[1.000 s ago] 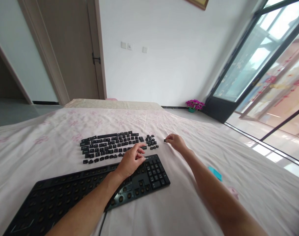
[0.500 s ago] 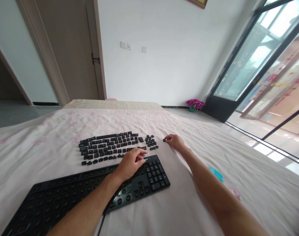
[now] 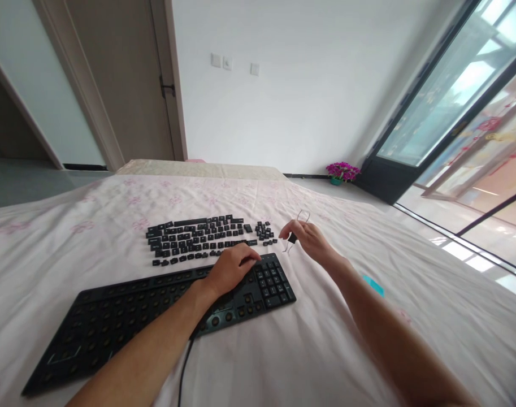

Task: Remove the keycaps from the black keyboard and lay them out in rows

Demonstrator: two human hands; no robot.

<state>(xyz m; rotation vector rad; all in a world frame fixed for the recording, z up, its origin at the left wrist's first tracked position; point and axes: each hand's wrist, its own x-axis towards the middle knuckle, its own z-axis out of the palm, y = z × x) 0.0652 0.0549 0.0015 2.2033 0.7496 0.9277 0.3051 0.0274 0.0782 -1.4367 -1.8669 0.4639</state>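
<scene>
The right hand holds a thin wire key puller up off the bed, near its far edge, fingers pinched on the small black middle part. It looks light and springy, so the black middle is the best place to grip it. The left hand rests on the keyboard, fingers curled and holding nothing. Loose keys lie in rows behind it. A moment ago the right hand was low on the sheet; now it is lifted.

Single head-worn camera, looking forward and down across bed; keyboard close below, door and window well beyond.
</scene>
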